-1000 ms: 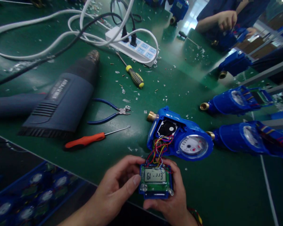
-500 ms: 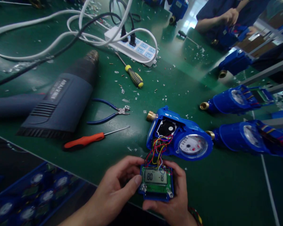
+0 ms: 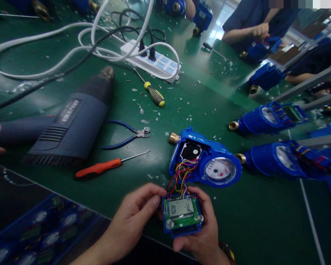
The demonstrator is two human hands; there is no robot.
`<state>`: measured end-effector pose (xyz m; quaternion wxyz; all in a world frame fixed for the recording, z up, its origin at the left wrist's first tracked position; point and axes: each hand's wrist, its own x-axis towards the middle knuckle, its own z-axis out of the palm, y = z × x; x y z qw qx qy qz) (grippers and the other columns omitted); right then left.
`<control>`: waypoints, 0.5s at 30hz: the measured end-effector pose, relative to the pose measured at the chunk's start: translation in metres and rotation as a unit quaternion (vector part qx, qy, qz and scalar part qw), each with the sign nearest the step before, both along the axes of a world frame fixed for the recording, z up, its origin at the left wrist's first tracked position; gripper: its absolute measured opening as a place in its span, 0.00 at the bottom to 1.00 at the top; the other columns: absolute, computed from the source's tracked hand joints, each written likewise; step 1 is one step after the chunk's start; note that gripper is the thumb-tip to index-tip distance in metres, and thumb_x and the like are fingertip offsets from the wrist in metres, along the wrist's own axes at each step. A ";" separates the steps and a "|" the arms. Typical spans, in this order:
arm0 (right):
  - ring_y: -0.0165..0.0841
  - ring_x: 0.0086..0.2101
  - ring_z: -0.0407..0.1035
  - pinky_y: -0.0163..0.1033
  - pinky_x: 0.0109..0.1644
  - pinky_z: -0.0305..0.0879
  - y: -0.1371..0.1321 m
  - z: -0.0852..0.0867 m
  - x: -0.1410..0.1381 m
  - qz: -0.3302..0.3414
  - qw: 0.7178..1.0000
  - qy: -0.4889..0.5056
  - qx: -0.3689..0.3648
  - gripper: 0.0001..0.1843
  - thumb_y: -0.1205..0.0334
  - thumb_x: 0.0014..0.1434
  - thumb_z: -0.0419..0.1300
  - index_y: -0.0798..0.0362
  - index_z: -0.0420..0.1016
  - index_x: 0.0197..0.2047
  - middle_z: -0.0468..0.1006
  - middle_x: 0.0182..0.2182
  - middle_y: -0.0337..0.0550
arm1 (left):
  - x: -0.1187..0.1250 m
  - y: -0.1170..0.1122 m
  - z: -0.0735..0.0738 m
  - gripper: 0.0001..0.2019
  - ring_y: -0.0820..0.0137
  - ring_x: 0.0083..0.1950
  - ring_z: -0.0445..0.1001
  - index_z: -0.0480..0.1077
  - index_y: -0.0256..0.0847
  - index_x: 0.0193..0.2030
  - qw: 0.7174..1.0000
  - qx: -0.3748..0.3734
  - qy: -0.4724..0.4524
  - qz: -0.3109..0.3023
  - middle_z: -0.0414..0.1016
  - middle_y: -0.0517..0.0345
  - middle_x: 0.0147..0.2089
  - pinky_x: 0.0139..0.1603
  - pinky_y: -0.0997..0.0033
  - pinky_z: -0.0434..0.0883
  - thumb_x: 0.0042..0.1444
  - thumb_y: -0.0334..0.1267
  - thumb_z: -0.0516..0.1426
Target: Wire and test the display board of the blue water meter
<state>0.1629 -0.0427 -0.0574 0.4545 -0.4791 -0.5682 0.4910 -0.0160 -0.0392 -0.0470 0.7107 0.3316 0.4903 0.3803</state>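
**Display module held in both hands as its readout changes**

A small display module [image 3: 182, 215], a green circuit board in a blue frame with a grey LCD, is held at the near edge of the green tabletop [image 3: 253, 221], just in front of the opened blue water meter [image 3: 205, 162]. It is gripped from both sides: the left hand [image 3: 135, 221] is closed on its left edge, with the thumb laid against the frame beside the screen, and the right hand [image 3: 202, 230] is wrapped around the right edge and underside, its fingers [image 3: 201, 197] curled over the top corner. Both hands are thus shut on the module; nothing else is held.

The module is tied to the meter by a bundle of red, yellow and blue wires [image 3: 182, 176], which is seen slack and uncut.

Compared with a second ago, the digits on the screen are changed: a fuller row of figures is replaced by a shorter reading. The module is also tilted slightly and drawn a little nearer, while the grip is kept. The display is judged to be live and cycling, so a check of the readout appears to be in hand.

An orange screwdriver [image 3: 99, 168], blue pliers [image 3: 127, 132] and a heat gun [image 3: 71, 121] are left lying to the left.
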 end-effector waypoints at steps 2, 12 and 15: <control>0.38 0.40 0.75 0.37 0.44 0.74 -0.001 0.001 -0.001 -0.004 1.000 0.001 0.000 0.46 0.42 0.32 0.71 0.46 0.62 0.54 0.77 0.42 0.42 | 0.000 -0.001 -0.001 0.11 0.71 0.41 0.70 0.68 0.42 0.43 1.000 0.000 0.002 -0.001 0.72 0.59 0.39 0.40 0.76 0.67 0.59 0.45 0.53; 0.41 0.38 0.76 0.39 0.37 0.75 -0.003 -0.014 -0.017 -0.068 0.997 0.042 -0.010 0.47 0.36 0.34 0.68 0.47 0.58 0.54 0.77 0.41 0.45 | -0.006 -0.010 -0.007 0.38 0.58 0.57 0.64 0.52 0.47 0.61 0.986 0.079 -0.130 -0.061 0.61 0.47 0.59 0.57 0.59 0.62 0.45 0.49 0.64; 0.42 0.38 0.75 0.41 0.38 0.74 0.005 -0.011 -0.012 -0.027 1.000 -0.012 -0.011 0.44 0.30 0.43 0.58 0.50 0.58 0.55 0.76 0.41 0.48 | -0.002 0.000 -0.002 0.34 0.59 0.56 0.66 0.54 0.46 0.58 0.992 0.059 -0.101 -0.052 0.63 0.47 0.57 0.57 0.58 0.62 0.46 0.41 0.64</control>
